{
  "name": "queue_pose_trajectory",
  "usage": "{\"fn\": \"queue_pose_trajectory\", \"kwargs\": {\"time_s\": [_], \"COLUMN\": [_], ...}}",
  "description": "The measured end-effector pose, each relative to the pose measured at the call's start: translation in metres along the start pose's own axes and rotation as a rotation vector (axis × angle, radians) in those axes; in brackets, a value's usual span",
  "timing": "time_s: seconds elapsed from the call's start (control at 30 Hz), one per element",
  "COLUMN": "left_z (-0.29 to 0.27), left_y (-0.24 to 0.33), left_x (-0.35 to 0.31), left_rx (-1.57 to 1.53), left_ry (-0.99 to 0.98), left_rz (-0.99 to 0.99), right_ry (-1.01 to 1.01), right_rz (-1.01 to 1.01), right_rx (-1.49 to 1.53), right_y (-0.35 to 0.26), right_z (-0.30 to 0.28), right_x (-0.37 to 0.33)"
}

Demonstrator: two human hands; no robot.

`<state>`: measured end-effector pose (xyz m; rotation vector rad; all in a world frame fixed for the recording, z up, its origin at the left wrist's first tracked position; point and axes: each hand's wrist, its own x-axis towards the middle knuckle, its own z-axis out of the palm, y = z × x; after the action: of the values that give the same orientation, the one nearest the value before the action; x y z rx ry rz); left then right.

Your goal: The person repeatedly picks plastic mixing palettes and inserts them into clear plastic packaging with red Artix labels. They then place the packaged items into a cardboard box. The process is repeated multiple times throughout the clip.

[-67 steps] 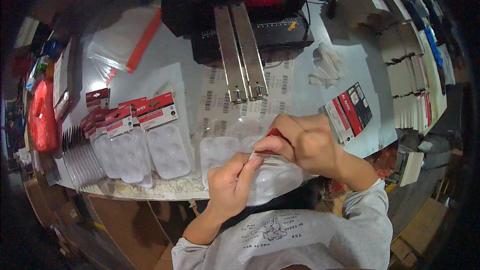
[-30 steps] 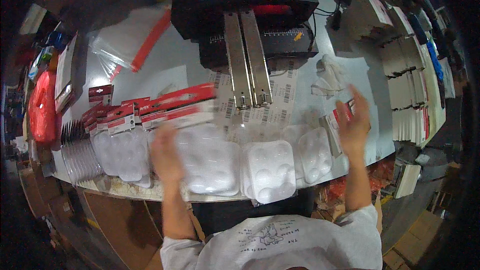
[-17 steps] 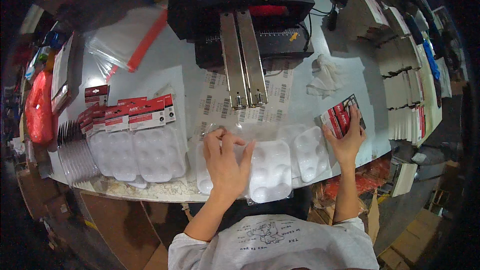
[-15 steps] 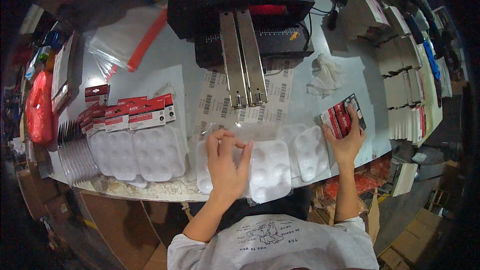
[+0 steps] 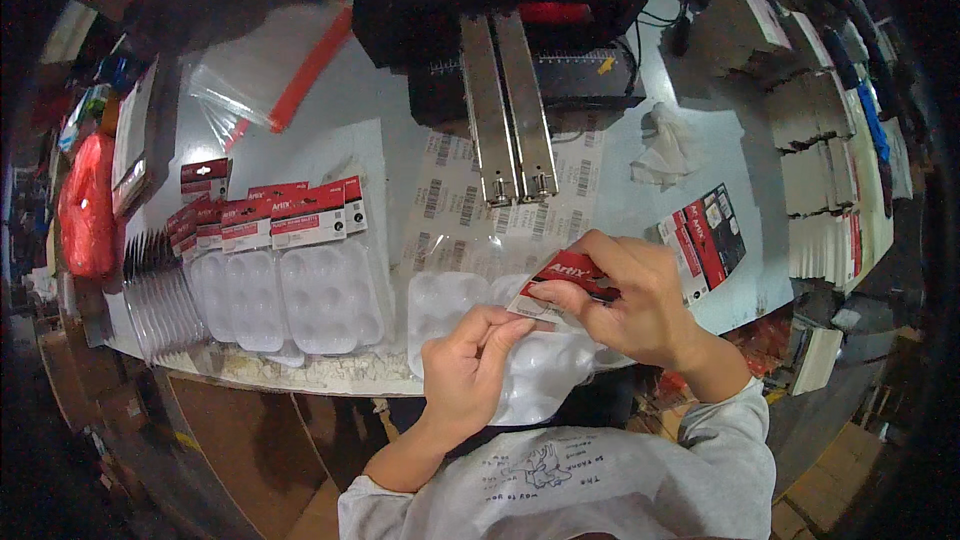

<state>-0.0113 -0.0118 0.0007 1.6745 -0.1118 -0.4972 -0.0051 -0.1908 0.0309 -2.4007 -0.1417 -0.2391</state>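
We see both hands at work over the near edge of the bench [image 5: 720,155], meeting at a red-and-white header card [image 5: 570,268]. The right hand [image 5: 640,305] is clamped on the card, thumb across its face; its fingers behind are mostly hidden. The left hand [image 5: 460,370] has thumb and fingertips pinched together at the card's lower left corner, and we cannot tell how much bag film is caught there too.

The key relation is card to palette: the card sits just above a white paint palette [image 5: 545,370], on the side away from our body, while the palette reaches toward us past the bench edge. The card slants up to the right, its long axis hard to judge under the thumb. Both hands touch it, the right covering more of it.

The palette looks like smooth, glossy moulded plastic with rounded corners and shallow round wells, and clear crinkled film shines around it. Another palette [image 5: 440,300] lies just left of it, partly behind the left hand. To the right, flat loose header cards [image 5: 705,240] with a stiff, printed look lie near the right hand. Farther left, carded palettes [image 5: 330,295] overlap in a row. Beyond the hands, a thin barcode label sheet [image 5: 440,205] lies under two straight metal bars [image 5: 487,105].
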Motion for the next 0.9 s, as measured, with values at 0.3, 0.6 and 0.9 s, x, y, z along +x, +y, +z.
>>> {"fn": "queue_pose_trajectory", "kwargs": {"time_s": [0.3, 0.6, 0.9], "left_z": [0.001, 0.001, -0.003], "left_y": [-0.003, -0.019, -0.024], "left_x": [0.005, 0.014, 0.038], "left_rx": [0.177, -0.106, -0.058], "left_ry": [0.029, 0.308, 0.279], "left_rz": [0.138, 0.069, -0.020], "right_ry": [0.109, -0.376, -0.268], "right_rz": [-0.209, 0.635, 0.806], "right_rx": [-0.035, 0.597, 1.077], "right_y": [0.018, 0.039, 0.045], "right_z": [0.011, -0.016, 0.014], "right_x": [-0.006, -0.029, -0.023]}}
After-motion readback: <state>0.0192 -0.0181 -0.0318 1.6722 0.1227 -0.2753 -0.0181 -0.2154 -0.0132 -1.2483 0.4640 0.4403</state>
